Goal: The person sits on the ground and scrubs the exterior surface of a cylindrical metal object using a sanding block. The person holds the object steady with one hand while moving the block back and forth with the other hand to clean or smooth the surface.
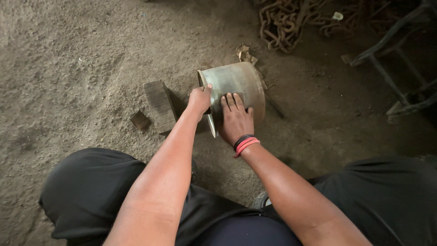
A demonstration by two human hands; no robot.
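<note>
A dull metal cylinder pot lies on its side on the dirt floor, its open rim facing left. My left hand grips the rim at the mouth, thumb up on the edge. Flat on the pot's outer wall rests my right hand, fingers spread and pressing something small and dark against the metal; what it is I cannot tell. Black and red bands circle my right wrist. My knees in black trousers frame the bottom of the view.
A wooden block and a small dark scrap lie left of the pot. A rusty chain pile sits at the back. A dark metal frame stands at the right. Sandy ground spreads left.
</note>
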